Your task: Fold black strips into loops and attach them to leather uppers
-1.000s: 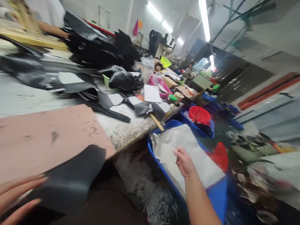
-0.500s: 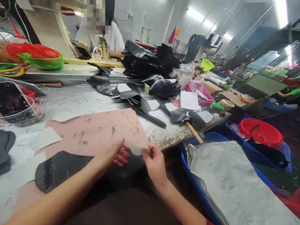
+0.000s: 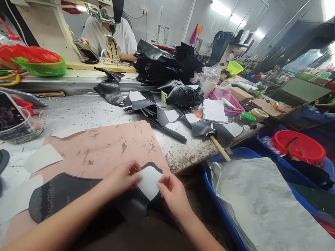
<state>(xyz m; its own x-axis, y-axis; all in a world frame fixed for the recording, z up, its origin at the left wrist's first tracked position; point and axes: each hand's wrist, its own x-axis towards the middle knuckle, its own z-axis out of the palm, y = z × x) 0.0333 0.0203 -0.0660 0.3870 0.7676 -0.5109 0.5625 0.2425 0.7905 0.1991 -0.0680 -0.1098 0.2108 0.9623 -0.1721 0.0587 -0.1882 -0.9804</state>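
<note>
A white lining patch (image 3: 150, 183) lies flat on one end of a black leather piece (image 3: 65, 191), at the near edge of the bench. My left hand (image 3: 128, 177) pinches the patch's left edge between thumb and fingers. On the opposite edge, my right hand (image 3: 171, 190) is closed on the patch, its thumb on top; the leather's rim shows around the patch. My fingertips partly hide how much leather is gripped with it. Under the leather is a pink sheet (image 3: 110, 143) with dark smears. More white patches (image 3: 43, 158) lie to the left.
Black leather pieces (image 3: 159, 68) are piled at the back, with several patched ones strung toward the right. A wooden handle (image 3: 220, 149) juts over the edge. Blue bins (image 3: 209, 181) stand at right, one holding grey-white sheeting (image 3: 256, 198). A person sits behind a sewing machine (image 3: 112, 48).
The white patch has gone from being held up, tilted, in my right hand to lying flat on the leather. My left hand has closed on its left edge. The view has shifted slightly.
</note>
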